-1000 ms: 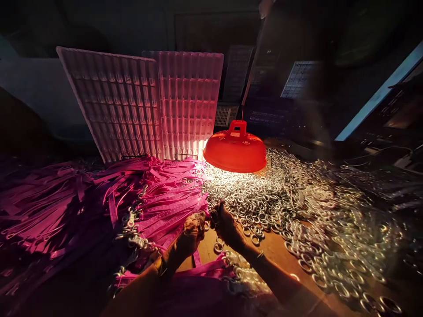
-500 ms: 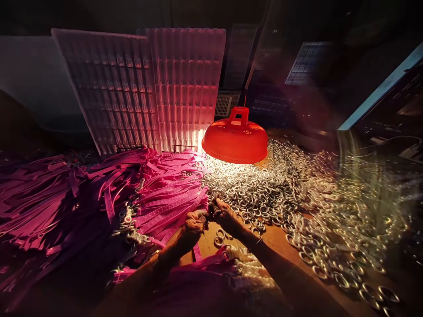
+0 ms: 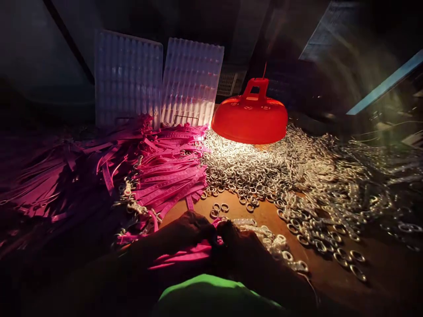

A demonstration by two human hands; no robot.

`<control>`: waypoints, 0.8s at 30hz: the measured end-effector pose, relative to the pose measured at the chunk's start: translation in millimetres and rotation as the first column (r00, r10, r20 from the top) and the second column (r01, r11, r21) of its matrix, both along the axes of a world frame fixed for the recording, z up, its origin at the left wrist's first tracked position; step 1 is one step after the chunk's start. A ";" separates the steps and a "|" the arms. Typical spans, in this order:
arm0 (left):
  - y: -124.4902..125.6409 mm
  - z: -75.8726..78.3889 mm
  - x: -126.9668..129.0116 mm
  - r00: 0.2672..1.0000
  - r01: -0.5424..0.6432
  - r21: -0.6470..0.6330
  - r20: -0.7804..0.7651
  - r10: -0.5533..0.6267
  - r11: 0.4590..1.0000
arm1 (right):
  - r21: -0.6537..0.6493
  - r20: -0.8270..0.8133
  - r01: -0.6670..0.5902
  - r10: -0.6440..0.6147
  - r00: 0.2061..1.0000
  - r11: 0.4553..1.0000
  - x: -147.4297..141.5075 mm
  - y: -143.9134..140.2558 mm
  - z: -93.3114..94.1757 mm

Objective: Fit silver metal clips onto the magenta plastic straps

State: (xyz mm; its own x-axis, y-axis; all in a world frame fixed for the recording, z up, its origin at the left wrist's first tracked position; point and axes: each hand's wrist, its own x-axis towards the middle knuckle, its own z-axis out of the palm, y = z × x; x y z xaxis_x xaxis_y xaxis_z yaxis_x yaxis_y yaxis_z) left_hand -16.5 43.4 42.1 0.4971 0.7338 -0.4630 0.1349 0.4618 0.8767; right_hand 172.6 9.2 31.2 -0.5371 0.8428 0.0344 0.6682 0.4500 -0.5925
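a green garment (image 3: 211, 293) is seen at the near edge of the tabletop (image 3: 264, 215), at the bottom of the view. just beyond it the left hand (image 3: 190, 229) and the right hand (image 3: 238, 242) are brought together, fingertips almost touching, over a pink strap (image 3: 185, 255) that lies across the near edge. both hands are in deep shadow; the fingers appear curled inward on something small between them, but whether they are pinched on the strap or on a ring cannot be told.

a short row of linked metal rings (image 3: 280, 246) is laid just right of the right hand. a few loose rings (image 3: 220, 208) rest on the bare brown surface just beyond the hands.

further in, the left half of the tabletop is covered by a heap of pink straps (image 3: 165, 171), some with metal clasps at their ends. the middle and right side are covered by a wide pile of metal rings (image 3: 297, 180), brightly lit at its far part.

a red lamp shade (image 3: 249, 119) is hung low over the far middle of the tabletop. two ribbed plastic trays (image 3: 158, 79) are stood upright at the far edge. the room behind is dark and blurred; a pale slanted beam (image 3: 383, 86) is seen at the far right.
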 end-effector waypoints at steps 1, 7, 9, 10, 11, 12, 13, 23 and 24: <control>-9.6 -7.0 1.0 0.999 -0.017 -0.024 0.050 0.019 1.000 | -0.039 -0.011 0.008 -0.009 1.000 0.999 2.8 -8.6 -3.6; -53.8 -23.5 5.6 0.929 -0.089 -0.120 0.348 0.126 0.989 | -0.298 -0.146 -0.008 -0.037 0.989 0.955 8.7 -34.8 -15.0; -59.2 -21.1 5.1 0.938 -0.098 -0.076 0.325 0.118 0.992 | -0.340 -0.172 -0.039 -0.022 0.985 0.940 4.2 -33.9 -17.2; -60.1 -20.6 4.9 0.942 -0.106 -0.072 0.311 0.124 0.992 | -0.358 -0.194 -0.064 -0.007 0.981 0.931 1.7 -32.4 -18.1; -60.1 -21.0 5.0 0.944 -0.116 -0.082 0.300 0.136 0.990 | -0.371 -0.219 -0.093 0.010 0.976 0.924 -0.4 -30.6 -18.8; -59.2 -22.3 5.3 0.943 -0.129 -0.098 0.297 0.153 0.987 | -0.378 -0.246 -0.126 0.032 0.969 0.917 -2.1 -28.9 -19.3; -57.6 -24.3 5.7 0.943 -0.127 -0.112 0.294 0.155 0.986 | -0.378 -0.268 -0.155 0.052 0.962 0.913 -3.2 -27.4 -19.9; -45.0 -30.9 10.1 0.949 -0.073 -0.325 0.267 0.166 0.943 | -0.400 -0.126 -0.216 0.180 0.976 0.891 -7.0 -12.7 -9.6; -45.5 -30.8 12.3 0.948 -0.087 -0.348 0.259 0.185 0.933 | -0.403 -0.128 -0.216 0.179 0.975 0.889 -8.8 -10.4 -4.2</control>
